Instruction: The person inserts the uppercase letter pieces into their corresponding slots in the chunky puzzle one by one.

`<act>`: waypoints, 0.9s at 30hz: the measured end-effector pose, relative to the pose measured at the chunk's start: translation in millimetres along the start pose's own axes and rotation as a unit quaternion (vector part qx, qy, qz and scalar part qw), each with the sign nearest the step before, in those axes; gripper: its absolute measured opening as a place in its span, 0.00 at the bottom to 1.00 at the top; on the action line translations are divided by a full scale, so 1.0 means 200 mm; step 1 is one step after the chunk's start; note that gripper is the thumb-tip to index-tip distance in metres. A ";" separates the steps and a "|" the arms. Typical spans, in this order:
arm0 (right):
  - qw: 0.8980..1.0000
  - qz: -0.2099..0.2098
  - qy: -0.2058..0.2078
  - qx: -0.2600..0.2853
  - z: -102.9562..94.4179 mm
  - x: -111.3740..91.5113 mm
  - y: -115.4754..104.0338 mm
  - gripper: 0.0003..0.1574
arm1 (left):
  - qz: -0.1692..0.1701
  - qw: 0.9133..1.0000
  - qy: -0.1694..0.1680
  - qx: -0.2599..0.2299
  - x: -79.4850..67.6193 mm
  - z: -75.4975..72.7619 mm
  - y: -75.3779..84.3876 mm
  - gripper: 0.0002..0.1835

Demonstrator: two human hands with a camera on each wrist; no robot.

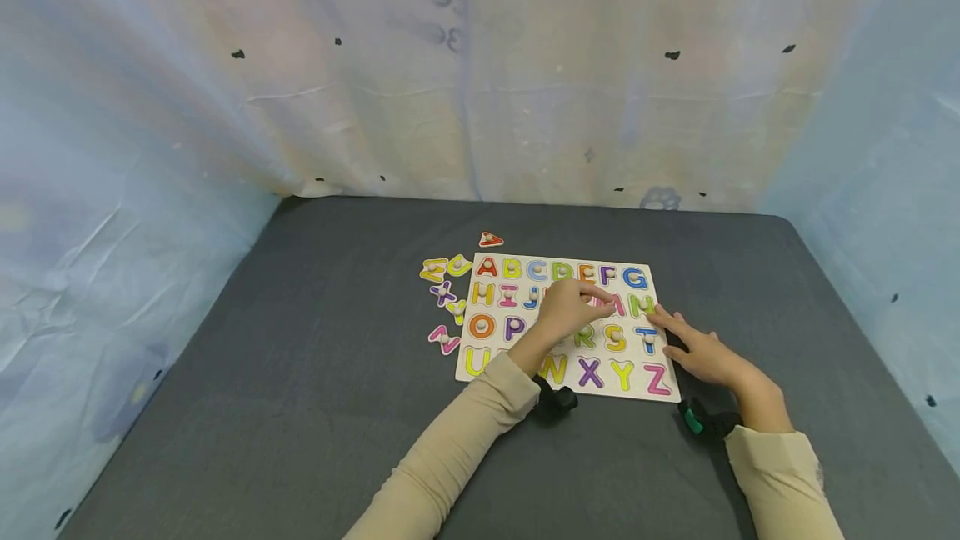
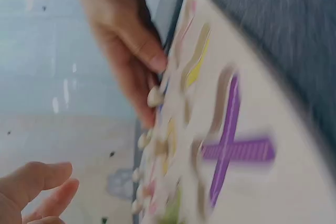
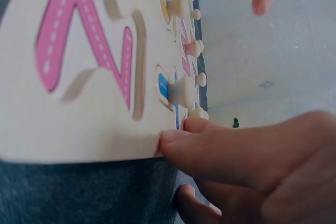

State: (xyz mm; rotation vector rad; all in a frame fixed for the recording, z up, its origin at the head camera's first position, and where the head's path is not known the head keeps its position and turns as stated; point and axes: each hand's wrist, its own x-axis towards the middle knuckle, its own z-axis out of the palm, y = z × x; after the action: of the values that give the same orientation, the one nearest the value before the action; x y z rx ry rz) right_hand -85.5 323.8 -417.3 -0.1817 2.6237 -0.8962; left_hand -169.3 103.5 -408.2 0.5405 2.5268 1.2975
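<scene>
A wooden alphabet puzzle board (image 1: 567, 391) lies on the table, with knobbed letter pieces in its upper rows. Along the bottom row, the purple X recess (image 2: 227, 148) and pink Z recess (image 3: 86, 17) show no knobs. My left hand (image 1: 568, 309) hovers over the middle of the board, thumb and index finger bent toward each other with a gap between and nothing held. At the board's right edge rests my right hand (image 1: 705, 354), its index finger near the green N (image 1: 641, 305) and its thumb by the blue T (image 1: 648, 340).
Loose knobbed letters lie left of the board: a yellow U (image 1: 459, 265), a yellow W (image 1: 432, 271), a purple X (image 1: 443, 293), a yellow Y (image 1: 456, 311) and a pink Z (image 1: 444, 340). A red V (image 1: 491, 239) sits behind the board. Pale sheeting surrounds the dark table (image 1: 315, 407).
</scene>
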 end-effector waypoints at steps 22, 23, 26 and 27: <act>1.000 -0.006 0.007 -0.006 0.01 0.00 0.03 0.38 | 0.028 0.986 0.156 -0.057 0.01 -0.58 -0.39 0.12; 1.000 -0.006 0.007 -0.006 0.01 0.00 0.03 0.38 | 0.021 0.984 0.167 -0.056 0.01 -0.60 -0.41 0.13; 1.000 -0.005 0.006 -0.007 0.01 0.00 0.02 0.37 | -0.002 0.981 0.189 -0.047 0.01 -0.65 -0.48 0.13; 1.000 -0.005 0.007 -0.006 0.01 0.00 0.02 0.37 | -0.011 0.980 0.193 -0.047 0.01 -0.67 -0.50 0.13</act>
State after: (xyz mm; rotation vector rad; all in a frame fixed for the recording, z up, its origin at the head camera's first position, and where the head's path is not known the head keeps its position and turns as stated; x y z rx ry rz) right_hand -84.5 326.1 -421.5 -0.1933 2.6433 -0.8878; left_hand -243.5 -45.4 -413.5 0.2588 2.7418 1.6400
